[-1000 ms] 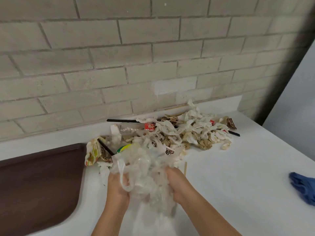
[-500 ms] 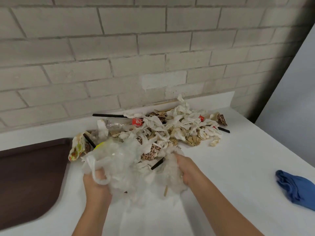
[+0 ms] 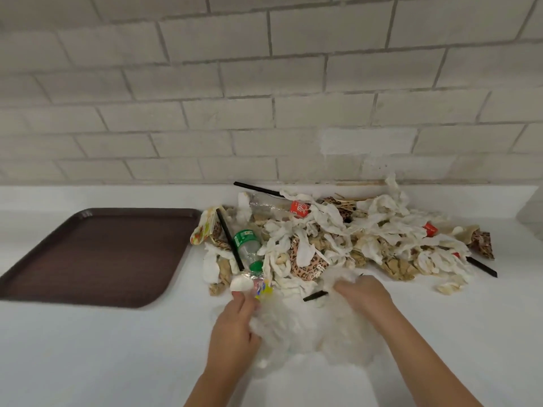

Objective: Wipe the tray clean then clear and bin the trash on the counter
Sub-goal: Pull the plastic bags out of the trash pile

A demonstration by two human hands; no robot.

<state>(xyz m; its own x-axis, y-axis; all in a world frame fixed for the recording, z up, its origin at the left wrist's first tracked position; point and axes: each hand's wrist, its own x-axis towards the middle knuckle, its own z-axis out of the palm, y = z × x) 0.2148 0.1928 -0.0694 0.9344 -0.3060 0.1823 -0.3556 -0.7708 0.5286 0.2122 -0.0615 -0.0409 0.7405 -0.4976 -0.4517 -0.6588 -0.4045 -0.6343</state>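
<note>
Left hand (image 3: 235,327) and right hand (image 3: 363,295) clutch the plastic bag (image 3: 296,333) beside the trash (image 3: 338,236), so we're bagging, and its mouth likely needs spreading next.

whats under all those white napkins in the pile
Poking out from under the crumpled white paper napkins: a clear plastic bottle with a red label, a leopard-print paper cup and crumpled brown paper. Whatever lies deeper is covered.
</note>
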